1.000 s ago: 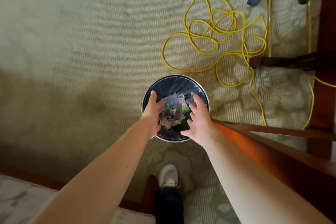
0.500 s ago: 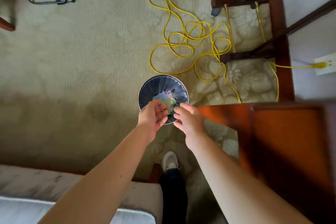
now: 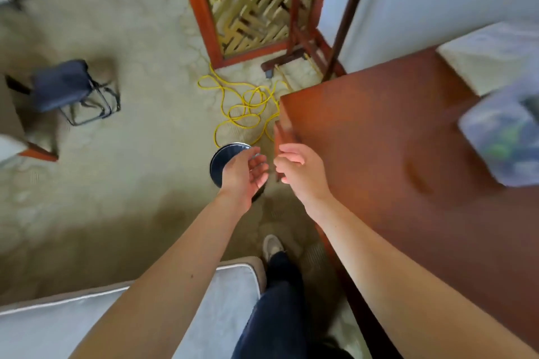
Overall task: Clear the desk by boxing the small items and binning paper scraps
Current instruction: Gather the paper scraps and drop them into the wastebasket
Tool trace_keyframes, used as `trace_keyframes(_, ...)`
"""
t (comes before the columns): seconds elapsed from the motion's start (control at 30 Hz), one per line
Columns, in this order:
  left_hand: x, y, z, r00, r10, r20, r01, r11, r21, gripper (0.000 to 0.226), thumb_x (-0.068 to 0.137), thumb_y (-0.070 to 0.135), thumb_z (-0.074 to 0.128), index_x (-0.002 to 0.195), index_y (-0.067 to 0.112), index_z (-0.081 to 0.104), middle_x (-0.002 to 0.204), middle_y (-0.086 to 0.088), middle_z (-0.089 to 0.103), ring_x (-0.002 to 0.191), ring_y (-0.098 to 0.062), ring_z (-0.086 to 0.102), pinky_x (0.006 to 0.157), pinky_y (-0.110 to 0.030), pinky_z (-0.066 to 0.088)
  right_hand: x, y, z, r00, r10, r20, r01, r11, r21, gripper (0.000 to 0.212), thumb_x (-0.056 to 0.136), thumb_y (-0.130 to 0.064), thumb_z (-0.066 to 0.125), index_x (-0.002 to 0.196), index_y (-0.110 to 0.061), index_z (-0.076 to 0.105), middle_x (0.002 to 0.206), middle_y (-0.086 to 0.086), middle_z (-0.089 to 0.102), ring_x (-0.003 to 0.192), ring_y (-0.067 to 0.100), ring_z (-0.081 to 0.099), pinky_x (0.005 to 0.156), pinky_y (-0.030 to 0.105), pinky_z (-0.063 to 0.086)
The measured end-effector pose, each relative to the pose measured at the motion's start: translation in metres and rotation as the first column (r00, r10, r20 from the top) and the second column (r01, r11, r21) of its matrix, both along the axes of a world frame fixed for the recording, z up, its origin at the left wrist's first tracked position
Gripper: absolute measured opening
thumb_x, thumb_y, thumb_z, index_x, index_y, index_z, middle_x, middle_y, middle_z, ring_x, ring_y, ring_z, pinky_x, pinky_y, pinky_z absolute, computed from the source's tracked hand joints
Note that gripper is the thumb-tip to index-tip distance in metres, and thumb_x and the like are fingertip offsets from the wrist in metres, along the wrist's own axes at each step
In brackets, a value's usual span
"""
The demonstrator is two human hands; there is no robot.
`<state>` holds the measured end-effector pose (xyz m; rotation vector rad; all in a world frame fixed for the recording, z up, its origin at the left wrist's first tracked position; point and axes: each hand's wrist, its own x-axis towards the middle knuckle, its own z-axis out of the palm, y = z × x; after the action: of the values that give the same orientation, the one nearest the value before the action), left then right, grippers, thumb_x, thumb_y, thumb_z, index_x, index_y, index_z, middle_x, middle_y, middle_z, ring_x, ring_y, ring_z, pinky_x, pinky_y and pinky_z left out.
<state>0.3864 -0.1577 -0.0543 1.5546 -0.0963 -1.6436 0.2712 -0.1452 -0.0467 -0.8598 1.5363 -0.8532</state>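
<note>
"Red-brown wooden desk [image 3: 379, 140], right side: what do we log there?"

"We log a clear plastic box [image 3: 501, 143] at its far edge. Its contents and any print are too blurred to read."

"And the hands?"

"We see the left hand [image 3: 243, 173] slack, palm showing and empty, above the round dark wastebin with a metal rim [image 3: 221, 154], which stands on the carpet beside the desk corner. The right hand [image 3: 300, 172], fingers loosely bent, carries nothing."

The bin [image 3: 223, 157] sits on the floor [image 3: 131, 183] just left of the surface [image 3: 379, 140], the cord [image 3: 245, 126] behind it, a stool [image 3: 59, 84] farther left.
</note>
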Motion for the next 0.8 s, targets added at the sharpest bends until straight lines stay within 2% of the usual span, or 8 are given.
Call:
trace_keyframes(0.07,-0.024,0.023,0.030,0.996,-0.090,0.023,0.091,0.995,-0.051,0.013,0.095,0.016,0.051,0.091,0.015,0.063,0.076,-0.001,0.062,0.060,-0.012,0.057,0.059,-0.023,0.047,-0.027,0.030,0.031,0.998,-0.060,0.004,0.060,0.997,-0.042,0.021,0.081,-0.012,0.065,0.100,-0.020,0.067,0.098,0.005,0.070,0.095,0.023,0.067,0.087,0.041,0.053)
trace_keyframes(0.17,-0.063,0.058,0.076,0.969,-0.242,0.051,0.247,0.955,-0.161,0.013,0.096,0.017,0.050,0.094,0.016,0.063,0.074,0.001,0.061,0.061,-0.010,0.055,0.060,-0.022,0.046,-0.070,0.071,0.075,0.989,-0.146,0.006,0.146,0.981,-0.131,0.020,0.083,-0.017,0.065,0.100,-0.027,0.066,0.099,-0.003,0.068,0.095,0.016,0.066,0.085,0.036,0.055)
trace_keyframes(0.33,-0.131,0.111,0.139,0.901,-0.419,0.117,0.434,0.847,-0.307,0.019,0.098,0.018,0.045,0.097,0.019,0.065,0.078,0.002,0.065,0.066,-0.010,0.058,0.061,-0.022,0.050,-0.144,0.142,0.142,0.955,-0.294,0.029,0.290,0.918,-0.271,0.018,0.087,-0.011,0.064,0.102,-0.020,0.065,0.094,0.000,0.066,0.084,0.015,0.064,0.068,0.026,0.051)
trace_keyframes(0.53,-0.216,0.170,0.202,0.800,-0.576,0.167,0.585,0.688,-0.431,0.019,0.097,0.016,0.046,0.099,0.017,0.064,0.077,0.001,0.065,0.063,-0.010,0.059,0.059,-0.022,0.048,-0.217,0.222,0.199,0.890,-0.450,0.070,0.444,0.823,-0.355,0.020,0.088,-0.010,0.064,0.108,-0.013,0.063,0.090,-0.001,0.065,0.073,0.009,0.062,0.062,0.022,0.050)
trace_keyframes(0.67,-0.266,0.202,0.234,0.746,-0.641,0.180,0.641,0.619,-0.453,0.017,0.095,0.017,0.047,0.103,0.017,0.063,0.078,0.002,0.064,0.062,-0.010,0.058,0.061,-0.022,0.048,-0.260,0.264,0.221,0.834,-0.547,0.069,0.528,0.755,-0.388,0.016,0.088,-0.012,0.064,0.104,-0.016,0.064,0.091,0.004,0.066,0.073,0.010,0.063,0.060,0.023,0.051)
trace_keyframes(0.8,-0.307,0.226,0.255,0.681,-0.703,0.205,0.701,0.545,-0.459,0.017,0.097,0.017,0.046,0.096,0.019,0.063,0.078,0.003,0.063,0.061,-0.008,0.057,0.060,-0.020,0.047,-0.297,0.299,0.235,0.783,-0.618,0.076,0.591,0.699,-0.402,0.014,0.089,-0.011,0.062,0.101,-0.017,0.064,0.084,-0.003,0.064,0.072,0.009,0.062,0.061,0.024,0.050)
